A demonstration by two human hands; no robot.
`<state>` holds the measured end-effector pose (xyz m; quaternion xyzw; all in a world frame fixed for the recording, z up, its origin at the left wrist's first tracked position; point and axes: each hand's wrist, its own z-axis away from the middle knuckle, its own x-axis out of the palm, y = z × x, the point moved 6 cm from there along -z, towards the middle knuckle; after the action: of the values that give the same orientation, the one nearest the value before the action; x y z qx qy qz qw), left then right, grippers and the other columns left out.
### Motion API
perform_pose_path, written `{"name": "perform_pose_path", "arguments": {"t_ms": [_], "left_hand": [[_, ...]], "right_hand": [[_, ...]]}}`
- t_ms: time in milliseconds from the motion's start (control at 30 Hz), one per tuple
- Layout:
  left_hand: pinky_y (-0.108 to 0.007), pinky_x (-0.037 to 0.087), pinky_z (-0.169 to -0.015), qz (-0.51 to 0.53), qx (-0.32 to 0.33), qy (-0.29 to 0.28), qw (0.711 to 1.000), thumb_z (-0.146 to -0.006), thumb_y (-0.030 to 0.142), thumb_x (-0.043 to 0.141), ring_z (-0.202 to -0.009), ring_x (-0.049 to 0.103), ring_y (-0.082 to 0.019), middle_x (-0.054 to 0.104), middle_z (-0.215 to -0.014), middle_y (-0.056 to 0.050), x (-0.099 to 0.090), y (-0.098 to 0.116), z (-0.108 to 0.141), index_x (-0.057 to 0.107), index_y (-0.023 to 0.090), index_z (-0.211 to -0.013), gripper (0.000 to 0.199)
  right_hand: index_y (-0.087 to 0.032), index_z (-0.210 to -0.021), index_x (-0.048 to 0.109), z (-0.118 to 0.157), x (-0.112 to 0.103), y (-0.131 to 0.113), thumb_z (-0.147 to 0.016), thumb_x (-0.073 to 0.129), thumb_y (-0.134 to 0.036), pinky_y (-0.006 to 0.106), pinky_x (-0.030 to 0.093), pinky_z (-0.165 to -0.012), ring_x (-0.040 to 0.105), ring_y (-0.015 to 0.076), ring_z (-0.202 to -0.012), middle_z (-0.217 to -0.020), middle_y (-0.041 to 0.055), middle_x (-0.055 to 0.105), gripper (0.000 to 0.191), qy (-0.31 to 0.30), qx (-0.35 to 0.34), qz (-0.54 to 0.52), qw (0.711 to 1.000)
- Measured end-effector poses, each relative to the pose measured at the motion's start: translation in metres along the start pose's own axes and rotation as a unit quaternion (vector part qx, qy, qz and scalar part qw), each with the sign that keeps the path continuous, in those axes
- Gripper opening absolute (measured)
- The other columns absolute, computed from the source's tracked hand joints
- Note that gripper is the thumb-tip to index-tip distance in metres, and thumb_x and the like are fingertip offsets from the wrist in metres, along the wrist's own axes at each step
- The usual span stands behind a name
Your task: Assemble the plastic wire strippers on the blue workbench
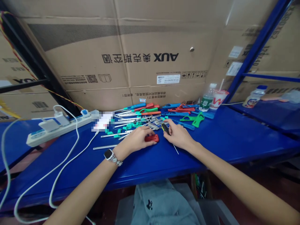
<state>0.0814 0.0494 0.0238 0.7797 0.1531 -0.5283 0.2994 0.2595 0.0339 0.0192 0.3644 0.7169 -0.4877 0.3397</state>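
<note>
My left hand [138, 137], with a watch on its wrist, is closed on a red plastic handle piece [152, 138] resting low over the blue table. In my right hand [177, 132] is a screwdriver [165, 128] with a black and yellow handle; its thin shaft points down toward me. Just beyond both hands lie small metal clip-like parts [153, 123]. Metal rods [105, 147] and small green plastic pieces [128, 126] are spread to the left. Behind them are lighter-like tools with red, green and blue handles [147, 110].
More blue and red plastic shells [178, 109] and a green one [198, 119] lie right of centre. A water bottle [206, 98] and a cup with a straw [219, 98] stand behind. A power strip [63, 126] with white cables is at left. Cardboard [140, 37] walls the back.
</note>
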Motion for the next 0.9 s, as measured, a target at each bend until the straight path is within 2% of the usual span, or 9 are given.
{"name": "perform_pose_path", "arguments": {"t_ms": [100,167,233,333,433,500,600,800,900], "left_hand": [[-0.035,0.049,-0.075,0.014,-0.014,0.015,1.000,-0.086,0.049,0.073,-0.083,0.066,-0.023,0.072,-0.093,-0.007,-0.007,-0.007,0.009,0.072,0.019,-0.093,0.031],[-0.035,0.049,-0.074,0.036,-0.018,0.049,0.998,-0.087,0.051,0.070,-0.080,0.065,-0.022,0.072,-0.089,-0.006,-0.017,-0.011,0.014,0.072,0.019,-0.090,0.033],[-0.034,0.048,-0.073,0.063,-0.039,0.103,0.992,-0.095,0.049,0.059,-0.077,0.064,-0.020,0.072,-0.084,-0.005,-0.032,-0.019,0.020,0.071,0.018,-0.088,0.033],[-0.034,0.048,-0.074,0.103,-0.084,0.186,0.974,-0.100,0.040,0.048,-0.077,0.065,-0.019,0.072,-0.083,-0.005,-0.054,-0.036,0.029,0.069,0.017,-0.087,0.034],[-0.032,0.049,-0.074,0.136,-0.088,0.202,0.966,-0.094,0.034,0.054,-0.082,0.067,-0.020,0.075,-0.088,-0.006,-0.063,-0.045,0.035,0.071,0.017,-0.092,0.024],[-0.032,0.050,-0.074,0.149,-0.078,0.175,0.970,-0.089,0.032,0.060,-0.082,0.067,-0.019,0.076,-0.091,-0.005,-0.060,-0.047,0.035,0.073,0.017,-0.094,0.020],[-0.032,0.050,-0.077,0.165,-0.077,0.143,0.973,-0.086,0.033,0.068,-0.080,0.066,-0.018,0.075,-0.088,-0.004,-0.054,-0.048,0.033,0.075,0.019,-0.093,0.018],[-0.031,0.048,-0.073,0.164,-0.086,0.130,0.974,-0.086,0.030,0.068,-0.076,0.064,-0.017,0.072,-0.079,-0.003,-0.050,-0.048,0.032,0.074,0.019,-0.081,0.013],[-0.030,0.048,-0.071,0.177,-0.096,0.119,0.972,-0.086,0.032,0.068,-0.075,0.064,-0.017,0.072,-0.079,-0.003,-0.049,-0.048,0.033,0.073,0.019,-0.081,0.015]], "right_hand": [[-0.020,-0.129,0.053,-0.017,-0.001,-0.009,-0.087,0.062,-0.034,0.030,0.042,-0.062,0.058,0.0169,-0.059,-0.064,-0.0050,0.060,0.045,0.042,-0.021,-0.190,0.981],[-0.020,-0.125,0.054,-0.033,0.002,-0.020,-0.084,0.068,-0.042,0.031,0.046,-0.061,0.059,0.0170,-0.061,-0.068,-0.0039,0.062,0.048,0.061,-0.036,-0.307,0.949],[-0.022,-0.123,0.053,-0.049,0.010,-0.035,-0.080,0.073,-0.046,0.030,0.045,-0.054,0.057,0.0156,-0.055,-0.070,-0.0036,0.063,0.053,0.053,-0.037,-0.397,0.916],[-0.025,-0.111,0.054,-0.070,0.024,-0.060,-0.075,0.079,-0.052,0.029,0.040,-0.040,0.051,0.0127,-0.044,-0.070,-0.0041,0.061,0.052,0.021,-0.048,-0.483,0.874],[-0.026,-0.098,0.052,-0.078,0.033,-0.078,-0.078,0.076,-0.054,0.030,0.045,-0.040,0.055,0.0134,-0.046,-0.071,-0.0026,0.062,0.042,0.016,-0.084,-0.517,0.852],[-0.027,-0.097,0.049,-0.077,0.037,-0.083,-0.082,0.073,-0.053,0.032,0.051,-0.045,0.058,0.0141,-0.050,-0.079,-0.0007,0.065,0.039,0.027,-0.104,-0.522,0.846],[-0.028,-0.099,0.044,-0.070,0.045,-0.083,-0.086,0.069,-0.053,0.036,0.057,-0.053,0.061,0.0151,-0.055,-0.084,0.0001,0.067,0.038,0.021,-0.109,-0.511,0.853],[-0.029,-0.105,0.041,-0.056,0.044,-0.086,-0.089,0.068,-0.050,0.040,0.061,-0.061,0.067,0.0185,-0.061,-0.083,-0.0001,0.068,0.038,-0.001,-0.129,-0.506,0.853],[-0.028,-0.110,0.043,-0.052,0.040,-0.085,-0.089,0.069,-0.049,0.043,0.063,-0.066,0.068,0.0198,-0.064,-0.082,0.0002,0.067,0.040,-0.002,-0.128,-0.485,0.865]]}}
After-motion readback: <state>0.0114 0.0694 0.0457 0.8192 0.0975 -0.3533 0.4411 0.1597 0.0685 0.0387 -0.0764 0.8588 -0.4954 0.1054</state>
